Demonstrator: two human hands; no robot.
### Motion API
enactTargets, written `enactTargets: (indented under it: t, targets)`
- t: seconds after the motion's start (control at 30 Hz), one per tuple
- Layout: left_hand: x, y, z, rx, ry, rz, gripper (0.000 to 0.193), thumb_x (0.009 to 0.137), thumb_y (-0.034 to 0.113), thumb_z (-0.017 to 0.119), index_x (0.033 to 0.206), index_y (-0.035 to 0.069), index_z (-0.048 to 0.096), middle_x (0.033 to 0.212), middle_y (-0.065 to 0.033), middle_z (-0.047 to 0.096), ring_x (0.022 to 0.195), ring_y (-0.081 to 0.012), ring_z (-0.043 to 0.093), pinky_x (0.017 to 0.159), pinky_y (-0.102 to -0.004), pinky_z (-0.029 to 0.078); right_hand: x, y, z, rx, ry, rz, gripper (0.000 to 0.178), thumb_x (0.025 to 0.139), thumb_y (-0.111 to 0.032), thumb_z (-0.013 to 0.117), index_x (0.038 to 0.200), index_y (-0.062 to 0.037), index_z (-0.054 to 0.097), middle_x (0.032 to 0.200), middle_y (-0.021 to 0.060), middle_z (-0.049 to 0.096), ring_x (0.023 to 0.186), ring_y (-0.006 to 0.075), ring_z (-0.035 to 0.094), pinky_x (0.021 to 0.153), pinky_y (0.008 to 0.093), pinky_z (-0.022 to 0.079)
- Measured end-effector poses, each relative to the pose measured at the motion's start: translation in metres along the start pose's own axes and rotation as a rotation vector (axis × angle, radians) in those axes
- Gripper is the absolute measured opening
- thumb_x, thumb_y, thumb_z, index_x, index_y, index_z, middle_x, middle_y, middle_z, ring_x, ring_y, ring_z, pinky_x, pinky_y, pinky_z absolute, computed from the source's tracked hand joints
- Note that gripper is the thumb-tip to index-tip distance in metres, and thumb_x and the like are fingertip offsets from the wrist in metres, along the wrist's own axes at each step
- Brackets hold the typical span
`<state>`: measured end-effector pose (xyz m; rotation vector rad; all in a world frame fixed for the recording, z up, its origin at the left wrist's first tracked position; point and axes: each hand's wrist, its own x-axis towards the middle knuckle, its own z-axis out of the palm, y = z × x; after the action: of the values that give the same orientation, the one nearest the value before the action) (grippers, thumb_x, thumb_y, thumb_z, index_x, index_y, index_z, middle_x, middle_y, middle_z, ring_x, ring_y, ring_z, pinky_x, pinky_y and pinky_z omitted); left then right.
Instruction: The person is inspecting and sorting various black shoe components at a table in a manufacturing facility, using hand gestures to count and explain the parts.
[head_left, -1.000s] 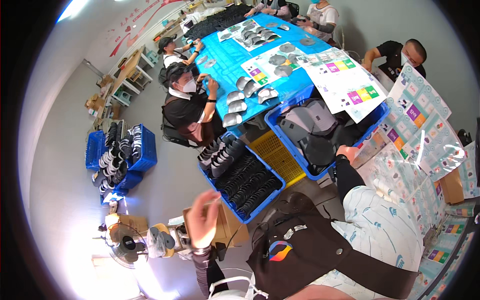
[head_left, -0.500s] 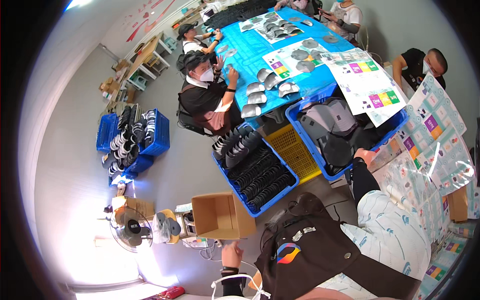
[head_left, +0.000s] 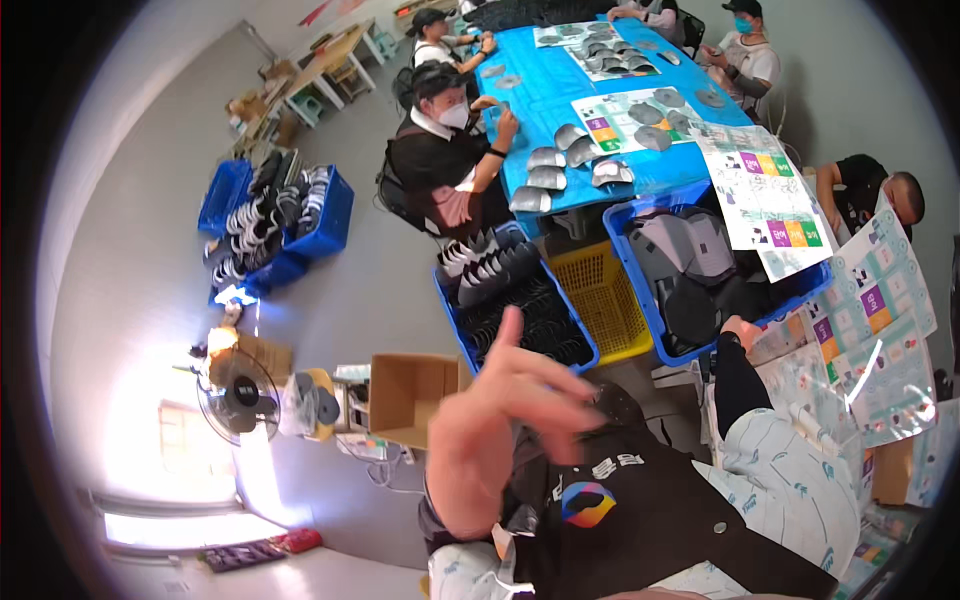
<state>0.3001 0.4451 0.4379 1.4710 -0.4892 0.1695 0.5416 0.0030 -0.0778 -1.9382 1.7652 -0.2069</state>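
My left hand [head_left: 490,430] is raised in front of my dark apron [head_left: 620,490], slightly blurred, its fingers apart and nothing in it. Beyond it stands a blue crate [head_left: 470,355] packed with rows of dark curved pieces, paler ones at the far end; the hand covers part of that crate. My right hand [head_left: 741,332] is at the near rim of a larger blue crate [head_left: 645,310], closed over the edge, its fingertips hidden. Inside this crate lie grey and black flat and curved pieces [head_left: 685,245]. A printed sheet [head_left: 765,205] overlaps its far right side.
A yellow crate [head_left: 600,300] stands between the blue ones. Past them is a blue-covered table [head_left: 540,95] with grey curved pieces; several people sit around it. An open cardboard box [head_left: 410,400] and a fan [head_left: 240,395] are at left. Printed sheets [head_left: 880,300] hang at right.
My left hand has risen from beside the cardboard box to in front of my apron. My right hand stays at the crate's rim. The whole view has shifted, and the person at right has lowered their head.
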Motion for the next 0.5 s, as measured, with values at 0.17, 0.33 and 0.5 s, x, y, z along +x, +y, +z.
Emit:
enactTargets:
  t: [0.17, 0.33, 0.5]
  targets:
    - [0.038, -0.017, -0.017, 0.682, -0.021, 0.284, 0.147, 0.070, 0.091, 0.060, 0.161, -0.005, -0.006, 0.165, -0.0365, -0.008, 0.155, -0.0513, -0.005, 0.118, -0.0666, -0.003, 0.010, -0.001, -0.026, 0.046, 0.074, -0.181, 0.043, 0.086, -0.025, 0.059, 0.108, 0.0110, 0.064, 0.110, 0.0323, 0.069, 0.106, 0.0467, 0.067, 0.092, 0.0561, 0.052]
    - [-0.001, -0.096, -0.032, 1.147, -0.062, 0.211, 0.048, 0.082, 0.049, 0.081, 0.104, 0.006, 0.075, 0.080, -0.0057, 0.072, 0.110, -0.0299, 0.068, 0.121, -0.0640, 0.019, -0.005, -0.003, -0.045, 0.072, -0.088, -0.146, 0.051, 0.086, -0.028, 0.062, 0.115, 0.0128, 0.053, 0.110, 0.0315, 0.068, 0.105, 0.0460, 0.068, 0.093, 0.0543, 0.052]
    - [-0.173, -0.223, -0.116, 1.440, -0.501, -0.339, 0.031, 0.087, 0.043, 0.072, 0.089, 0.012, 0.067, 0.078, -0.0098, 0.069, 0.090, -0.0303, 0.068, 0.116, -0.0572, 0.032, 0.017, 0.001, -0.026, -0.001, -0.134, -0.206, 0.038, 0.088, -0.028, 0.060, 0.104, 0.0054, 0.066, 0.108, 0.0263, 0.071, 0.105, 0.0445, 0.069, 0.090, 0.0533, 0.055]
